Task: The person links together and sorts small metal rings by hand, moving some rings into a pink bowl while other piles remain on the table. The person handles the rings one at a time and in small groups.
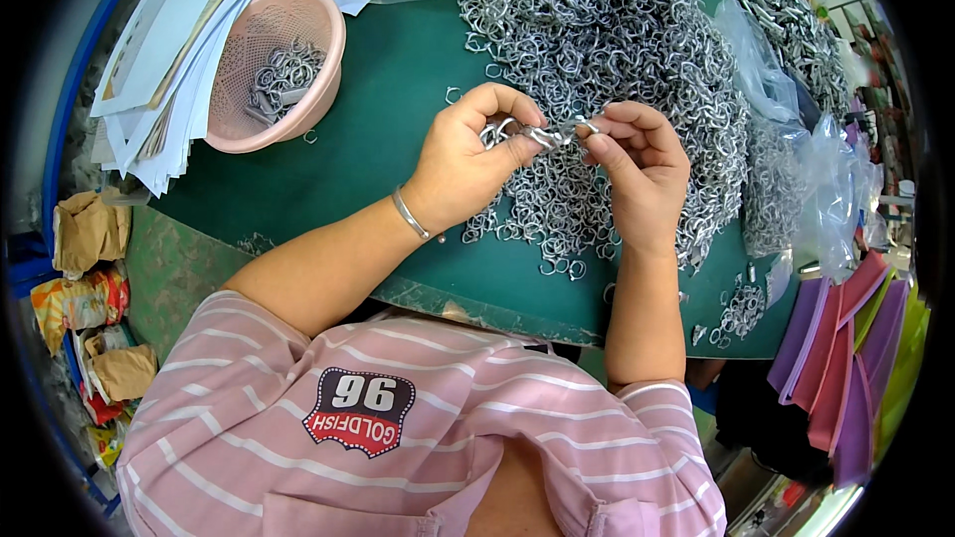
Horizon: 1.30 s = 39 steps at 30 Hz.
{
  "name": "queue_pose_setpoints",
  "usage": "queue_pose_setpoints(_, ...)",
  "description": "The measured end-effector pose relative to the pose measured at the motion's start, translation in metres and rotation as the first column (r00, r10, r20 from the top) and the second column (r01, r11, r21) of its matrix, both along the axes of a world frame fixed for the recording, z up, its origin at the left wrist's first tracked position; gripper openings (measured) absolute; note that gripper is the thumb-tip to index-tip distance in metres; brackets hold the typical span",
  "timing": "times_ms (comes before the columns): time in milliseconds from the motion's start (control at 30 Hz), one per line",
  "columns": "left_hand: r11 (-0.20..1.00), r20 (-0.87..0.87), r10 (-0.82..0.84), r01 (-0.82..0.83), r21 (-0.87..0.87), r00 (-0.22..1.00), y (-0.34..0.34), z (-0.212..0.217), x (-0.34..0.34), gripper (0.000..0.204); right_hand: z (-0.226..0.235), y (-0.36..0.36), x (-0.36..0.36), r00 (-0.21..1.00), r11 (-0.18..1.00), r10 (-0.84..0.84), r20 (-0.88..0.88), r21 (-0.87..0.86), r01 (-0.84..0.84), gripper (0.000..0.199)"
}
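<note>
Over the green table, both my hands are raised and close together in front of a big heap of silver metal rings (597,30). My left hand (473,144), with a bangle at its wrist, is closed around several metal rings (497,131) bunched between thumb and fingers. A little to the right, my right hand (642,164) pinches one small metal ring (587,126) between thumb and forefinger, close against those in the left hand. Whether the rings are linked to one another I cannot tell.
A pink plastic basket (333,70) with some metal pieces stands at the left beside a stack of papers (164,70). Clear plastic bags (831,179) line the right side. A small cluster of rings (741,310) lies near the front right edge of the green table (398,40).
</note>
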<state>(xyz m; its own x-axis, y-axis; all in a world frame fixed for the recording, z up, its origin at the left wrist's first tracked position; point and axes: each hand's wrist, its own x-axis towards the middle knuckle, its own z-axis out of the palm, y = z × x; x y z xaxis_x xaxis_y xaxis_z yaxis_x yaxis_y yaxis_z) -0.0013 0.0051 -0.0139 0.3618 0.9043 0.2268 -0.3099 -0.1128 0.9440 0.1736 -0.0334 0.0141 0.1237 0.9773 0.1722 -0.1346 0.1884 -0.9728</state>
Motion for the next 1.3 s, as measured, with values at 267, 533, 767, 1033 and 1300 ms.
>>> queue_pose_setpoints(267, 0.993, -0.054, -0.054, 0.060, 0.101, 0.997, 0.000, -0.005, -0.001, 0.015, 0.000, -0.004, -0.003, 0.999, 0.998, 0.028, 0.027, -0.051, -0.027, 0.024)
queue_pose_setpoints(533, 0.987, -0.049, -0.013, 0.005, -0.159, 0.999, 0.000, 0.010, -0.003, 0.015, -0.006, -0.002, 0.000, 0.930, 0.996, -0.080, 0.358, 0.002, 0.085, 0.015)
queue_pose_setpoints(767, 0.970, 0.211, 0.004, 0.048, -0.240, 0.977, 0.012, -0.003, -0.008, 0.011, -0.005, -0.006, -0.003, 0.492, 0.994, -0.023, 0.870, 0.075, -0.086, 0.023)
queue_pose_setpoints(1033, 0.977, 0.023, -0.071, 0.074, -0.199, 0.997, 0.006, 0.005, -0.008, 0.019, -0.001, -0.005, -0.008, 0.742, 0.998, -0.059, 0.668, 0.041, 0.042, 0.021)
queue_pose_setpoints(1300, 0.993, -0.289, -0.068, 0.094, 0.076, 0.955, 0.002, 0.008, -0.006, 0.018, -0.006, -0.006, -0.011, 0.847, 0.969, -0.135, 0.514, 0.247, 0.004, 0.047)
